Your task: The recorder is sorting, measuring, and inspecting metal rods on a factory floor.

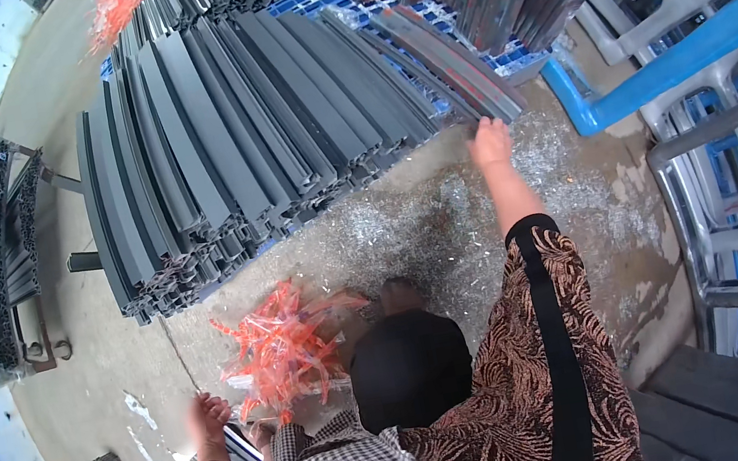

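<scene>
Red markings, too small to read, run along the long, slim grey profile (448, 61) right of the stacked dark-grey profiles (215, 129). The right arm stretches far forward, its hand (493, 143) touching that profile's near end; whether the fingers close around it, I cannot tell. The left hand (209, 413), bent-fingered, is well apart, near-left, beside the crumpled orange plastic strips (281, 348); its grip is unclear.

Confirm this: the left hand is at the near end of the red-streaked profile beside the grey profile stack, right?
Not quite: the head view shows the right hand at the near end of the red-streaked profile beside the grey profile stack.
</scene>
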Demonstrator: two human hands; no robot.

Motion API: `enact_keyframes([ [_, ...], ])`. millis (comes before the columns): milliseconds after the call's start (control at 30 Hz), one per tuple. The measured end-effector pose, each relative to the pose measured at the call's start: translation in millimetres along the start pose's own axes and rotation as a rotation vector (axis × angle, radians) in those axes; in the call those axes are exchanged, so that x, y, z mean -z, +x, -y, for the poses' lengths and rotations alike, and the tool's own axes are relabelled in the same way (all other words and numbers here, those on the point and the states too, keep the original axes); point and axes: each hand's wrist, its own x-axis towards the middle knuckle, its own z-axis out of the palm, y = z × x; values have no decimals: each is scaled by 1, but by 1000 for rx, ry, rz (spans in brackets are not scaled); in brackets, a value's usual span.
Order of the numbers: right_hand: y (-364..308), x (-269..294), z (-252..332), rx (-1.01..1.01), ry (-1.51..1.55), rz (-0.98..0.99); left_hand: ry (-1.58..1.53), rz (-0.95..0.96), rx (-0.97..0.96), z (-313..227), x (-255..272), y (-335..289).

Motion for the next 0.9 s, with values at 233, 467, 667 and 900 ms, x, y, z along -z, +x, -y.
enact_keyframes([
  [233, 18, -25, -8, 97, -260, 40, 282, 71, 87, 28, -95, -43],
  [467, 1, 12, -23, 180, 249, 299, 417, 233, 65, 49, -139, -63],
  [667, -62, 145, -41, -299, 1553, 752, 376, 387, 37, 44, -156, -84],
  [900, -124, 287, 8, 192, 1734, 997, 201, 672, -232, -4, -163, -138],
])
